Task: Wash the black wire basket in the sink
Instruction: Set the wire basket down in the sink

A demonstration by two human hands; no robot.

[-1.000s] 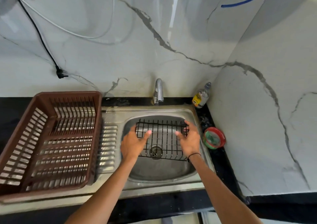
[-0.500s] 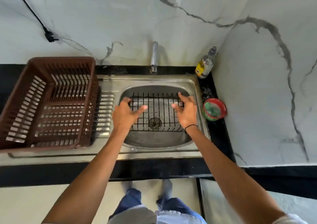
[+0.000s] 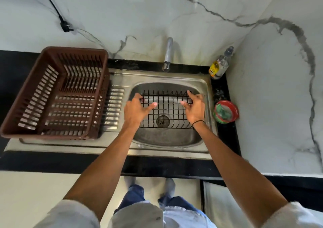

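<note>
Head view: we hold the wire basket [image 3: 166,110] in the sink [image 3: 206,86].
Left hand [image 3: 135,111] and right hand [image 3: 194,109] grip its sides, thumbs across the wires; grip unchanged, view now tilted lower.

The bottle [image 3: 219,65] label is too small to read; hands hide the black wire basket [image 3: 166,109] side rims.

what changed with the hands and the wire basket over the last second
Mostly the camera tipped downward, bringing the legs and floor into view. Both the left hand and right hand keep gripping the sides of the black wire basket in the sink. The brown crate and the tap are unmoved.
</note>
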